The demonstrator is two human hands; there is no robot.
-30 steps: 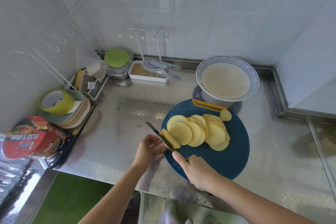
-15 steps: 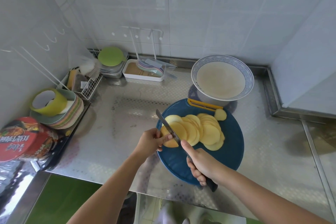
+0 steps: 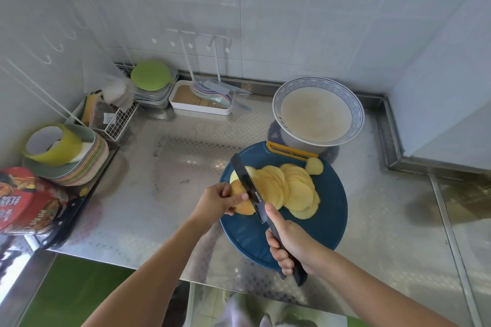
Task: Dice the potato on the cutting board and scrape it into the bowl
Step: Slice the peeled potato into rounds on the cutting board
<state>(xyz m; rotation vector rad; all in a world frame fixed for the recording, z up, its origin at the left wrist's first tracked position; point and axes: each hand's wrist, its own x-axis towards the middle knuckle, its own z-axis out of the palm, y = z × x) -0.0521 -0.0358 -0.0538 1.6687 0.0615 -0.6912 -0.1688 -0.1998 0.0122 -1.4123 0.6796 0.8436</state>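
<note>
My left hand (image 3: pixel 216 200) pinches the last potato chunk (image 3: pixel 243 206) on the blue cutting board (image 3: pixel 329 210), my right hand (image 3: pixel 292 243) is wrapped round the knife (image 3: pixel 248 184) handle, blade against it. Slices (image 3: pixel 289 188) fan beside it, bowl (image 3: pixel 318 111) just behind.

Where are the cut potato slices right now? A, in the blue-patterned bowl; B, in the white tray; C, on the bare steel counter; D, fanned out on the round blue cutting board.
D: the pale yellow potato slices lie overlapped on the round dark blue cutting board; none show in the blue-patterned white bowl behind it.
</note>
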